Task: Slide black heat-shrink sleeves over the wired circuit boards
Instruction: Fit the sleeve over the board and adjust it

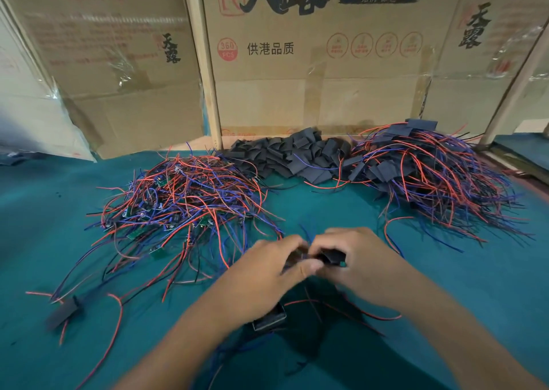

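Note:
My left hand [276, 268] and my right hand [353, 259] meet at the middle of the green table. The right one pinches a black heat-shrink sleeve [332, 256]. The left one grips a small wired circuit board [298, 256], mostly hidden by the fingers, right at the sleeve's mouth. A tangle of bare wired boards [178, 199] lies at the left. Loose black sleeves [291, 158] are heaped at the back centre. Sleeved boards with wires [430, 167] are piled at the right.
Cardboard boxes [297, 63] wall off the back of the green table [297, 205]. One sleeved board [64, 312] lies alone at the front left. A black sleeved piece [269, 320] sits under my left wrist, with loose wires [341, 309] trailing below my hands.

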Demonstrator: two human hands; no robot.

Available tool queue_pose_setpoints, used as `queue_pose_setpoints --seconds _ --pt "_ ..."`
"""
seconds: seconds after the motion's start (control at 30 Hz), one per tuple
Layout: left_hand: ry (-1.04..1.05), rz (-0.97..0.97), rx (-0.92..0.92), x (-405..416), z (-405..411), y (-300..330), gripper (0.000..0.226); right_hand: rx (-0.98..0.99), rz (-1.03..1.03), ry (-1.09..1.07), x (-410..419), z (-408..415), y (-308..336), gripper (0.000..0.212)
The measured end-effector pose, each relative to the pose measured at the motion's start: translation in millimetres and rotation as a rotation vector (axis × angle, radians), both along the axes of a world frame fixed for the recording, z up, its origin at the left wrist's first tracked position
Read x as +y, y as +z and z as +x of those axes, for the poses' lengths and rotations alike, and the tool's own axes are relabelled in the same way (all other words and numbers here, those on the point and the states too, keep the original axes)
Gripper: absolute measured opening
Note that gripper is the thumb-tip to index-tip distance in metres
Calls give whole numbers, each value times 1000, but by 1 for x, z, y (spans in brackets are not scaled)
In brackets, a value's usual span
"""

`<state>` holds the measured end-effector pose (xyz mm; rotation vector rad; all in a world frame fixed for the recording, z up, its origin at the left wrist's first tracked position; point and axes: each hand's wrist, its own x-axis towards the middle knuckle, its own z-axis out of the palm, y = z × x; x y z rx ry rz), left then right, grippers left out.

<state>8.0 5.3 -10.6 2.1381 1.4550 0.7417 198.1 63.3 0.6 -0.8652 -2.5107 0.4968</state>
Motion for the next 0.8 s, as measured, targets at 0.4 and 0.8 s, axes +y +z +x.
queue_pose_setpoints --seconds 0.4,0.8 --pt "7 -13 -89 3 -19 -3 29 28 -146 26 8 16 -1 23" --pt "33 23 -117 2 -15 -4 14 225 -405 -33 6 7 -7 13"
